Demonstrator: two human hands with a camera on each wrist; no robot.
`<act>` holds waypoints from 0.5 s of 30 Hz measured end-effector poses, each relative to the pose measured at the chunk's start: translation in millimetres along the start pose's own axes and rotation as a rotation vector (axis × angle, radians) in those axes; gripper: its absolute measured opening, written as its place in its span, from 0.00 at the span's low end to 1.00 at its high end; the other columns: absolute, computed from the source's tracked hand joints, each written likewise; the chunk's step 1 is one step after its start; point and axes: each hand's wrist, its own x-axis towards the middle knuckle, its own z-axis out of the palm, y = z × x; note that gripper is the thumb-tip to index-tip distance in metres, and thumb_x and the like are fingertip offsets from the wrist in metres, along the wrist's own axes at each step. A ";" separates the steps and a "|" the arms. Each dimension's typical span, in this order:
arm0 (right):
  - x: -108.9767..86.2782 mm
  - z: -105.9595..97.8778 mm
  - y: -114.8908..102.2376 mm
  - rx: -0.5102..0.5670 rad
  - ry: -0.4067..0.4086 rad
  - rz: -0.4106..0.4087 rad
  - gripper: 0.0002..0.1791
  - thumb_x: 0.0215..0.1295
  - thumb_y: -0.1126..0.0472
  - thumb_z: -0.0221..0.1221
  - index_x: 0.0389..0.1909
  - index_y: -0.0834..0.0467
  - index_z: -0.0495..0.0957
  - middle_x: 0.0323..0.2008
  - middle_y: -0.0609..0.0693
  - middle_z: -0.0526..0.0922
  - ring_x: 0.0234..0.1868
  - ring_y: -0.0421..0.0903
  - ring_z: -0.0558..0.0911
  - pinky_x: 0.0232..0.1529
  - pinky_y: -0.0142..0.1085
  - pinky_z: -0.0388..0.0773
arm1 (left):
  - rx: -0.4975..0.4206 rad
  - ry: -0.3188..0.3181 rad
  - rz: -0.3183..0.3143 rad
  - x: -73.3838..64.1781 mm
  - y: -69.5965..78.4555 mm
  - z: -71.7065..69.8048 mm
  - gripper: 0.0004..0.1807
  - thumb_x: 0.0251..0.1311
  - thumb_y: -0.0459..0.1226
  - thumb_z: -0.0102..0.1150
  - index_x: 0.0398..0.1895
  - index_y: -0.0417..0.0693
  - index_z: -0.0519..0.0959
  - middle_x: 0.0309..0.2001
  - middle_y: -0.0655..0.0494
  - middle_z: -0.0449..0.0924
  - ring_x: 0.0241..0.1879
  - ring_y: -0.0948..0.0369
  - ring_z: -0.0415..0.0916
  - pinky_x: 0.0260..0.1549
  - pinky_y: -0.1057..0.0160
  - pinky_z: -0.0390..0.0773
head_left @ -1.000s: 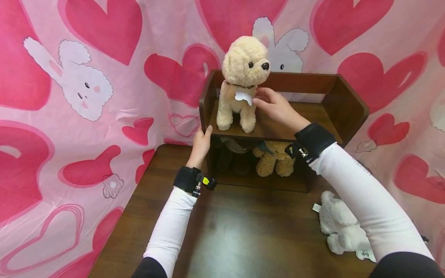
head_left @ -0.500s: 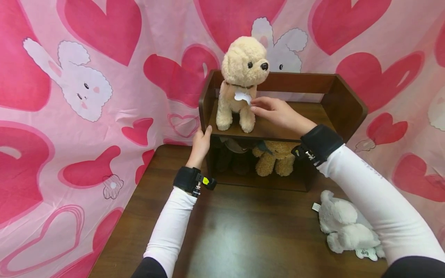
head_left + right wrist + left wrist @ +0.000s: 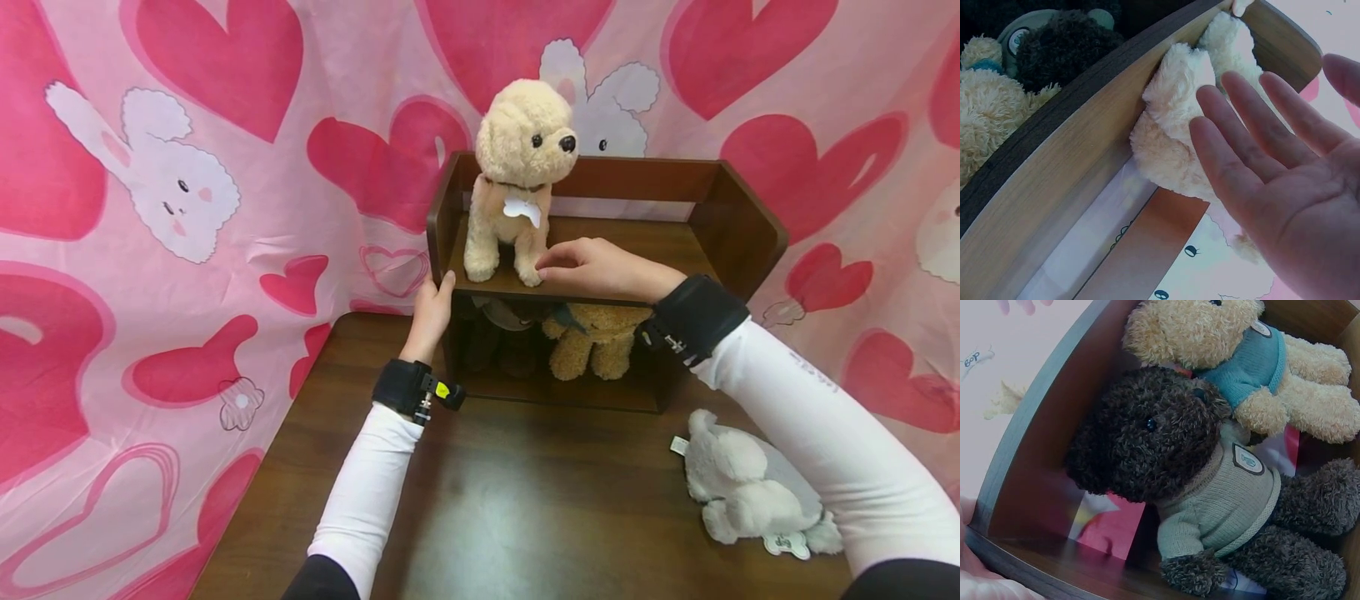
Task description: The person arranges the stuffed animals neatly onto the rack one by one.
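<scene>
A cream plush dog [image 3: 525, 133] with a white bone-shaped tag [image 3: 521, 210] stands upright at the left end of the top shelf of a brown wooden rack [image 3: 637, 250]. My right hand [image 3: 600, 267] has its fingertips right at the dog's front paw. The right wrist view shows that hand [image 3: 1285, 169] with fingers straight and spread beside the dog's fluffy legs [image 3: 1175, 94]. My left hand [image 3: 431, 312] grips the rack's left side, thumb on the front edge. Part of it shows at the lower left corner of the left wrist view.
On the lower shelf sit a dark brown teddy bear [image 3: 1147, 431] in a light sweater and a tan teddy bear [image 3: 1260, 369] in a teal one. A grey and white plush toy [image 3: 750, 483] lies on the brown table [image 3: 487, 500]. A heart-patterned cloth [image 3: 225, 333] hangs behind.
My right hand has moved down from beside the dog's chest tag to its front paw. The left hand and the dog stay in place.
</scene>
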 end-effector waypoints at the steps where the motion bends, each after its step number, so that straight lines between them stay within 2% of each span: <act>1: 0.0 0.6 0.2 -0.008 -0.016 0.006 0.19 0.65 0.53 0.51 0.51 0.60 0.75 0.48 0.54 0.79 0.50 0.49 0.75 0.51 0.45 0.69 | 0.003 0.001 -0.001 0.0 -0.1 -0.3 0.26 0.67 0.42 0.41 0.64 0.36 0.60 0.61 0.40 0.63 0.62 0.52 0.59 0.62 0.57 0.57; 8: -3.7 3.0 2.7 -0.063 -0.144 0.015 0.20 0.66 0.53 0.50 0.53 0.61 0.74 0.50 0.56 0.77 0.52 0.53 0.74 0.51 0.47 0.69 | 0.001 -0.013 -0.018 -1.1 0.4 -0.4 0.31 0.68 0.42 0.40 0.69 0.38 0.49 0.67 0.42 0.53 0.67 0.55 0.50 0.64 0.59 0.51; 15: -9.6 5.2 6.2 -0.087 -0.249 0.019 0.20 0.67 0.54 0.49 0.53 0.62 0.73 0.49 0.56 0.77 0.51 0.53 0.74 0.50 0.47 0.69 | -0.017 -0.018 -0.025 -1.6 1.1 -0.4 0.31 0.68 0.43 0.40 0.69 0.38 0.49 0.67 0.43 0.53 0.67 0.55 0.49 0.64 0.59 0.51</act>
